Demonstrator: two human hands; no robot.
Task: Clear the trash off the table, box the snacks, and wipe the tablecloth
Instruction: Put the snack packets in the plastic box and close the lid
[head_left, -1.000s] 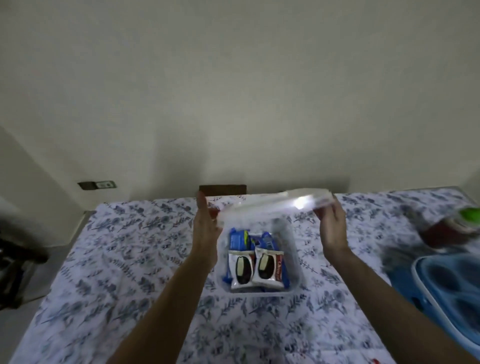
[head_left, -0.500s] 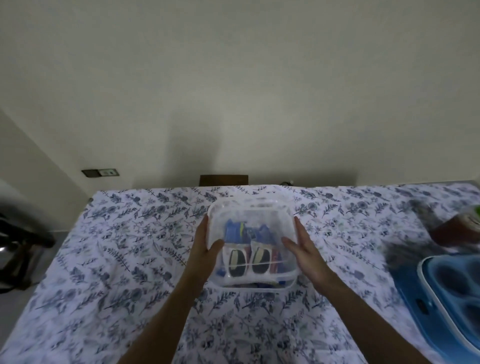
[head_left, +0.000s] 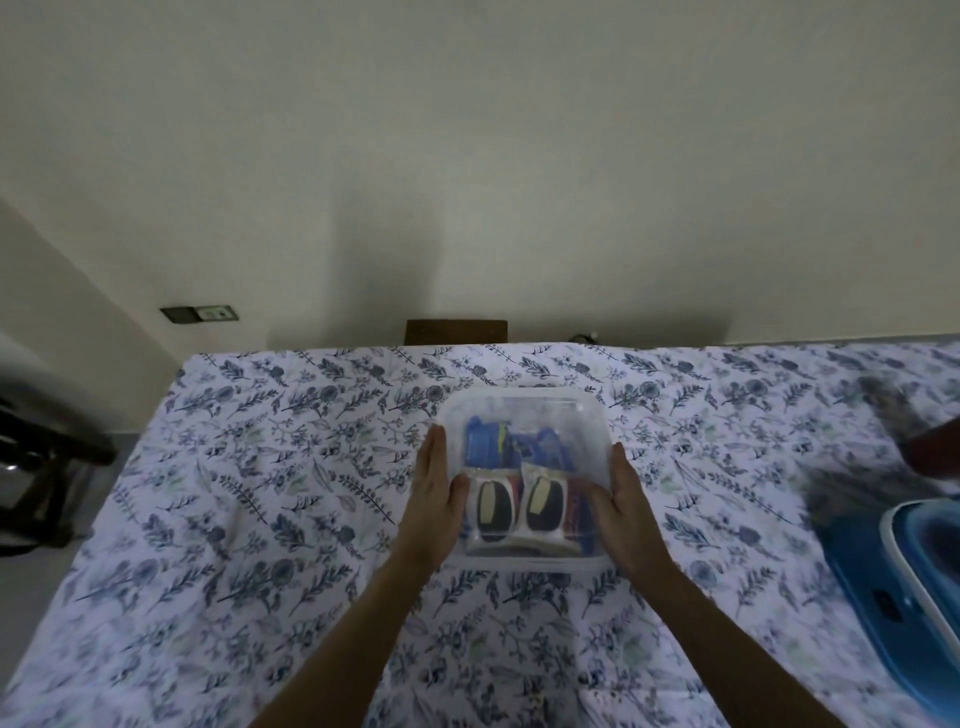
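A clear plastic box (head_left: 524, 410) with its clear lid on stands in the middle of the floral tablecloth (head_left: 270, 499). Through the lid I see blue snack packets (head_left: 493, 441) at the back and two packets showing dark sandwich biscuits (head_left: 519, 506) in front. My left hand (head_left: 434, 493) lies flat against the box's left side, thumb on the lid. My right hand (head_left: 621, 499) presses the right side the same way, thumb on top. Both hands hold the box between them.
A blue tray with moulded cups (head_left: 919, 566) sits at the right edge of the table. A blurred dark reddish object (head_left: 930, 452) lies behind it. A wooden chair back (head_left: 456, 332) stands beyond the far edge. Dark furniture (head_left: 36, 467) stands left of the table.
One second ago both hands held the lid tilted above the open box. The lid has come down onto the box, and my hands now press its sides.
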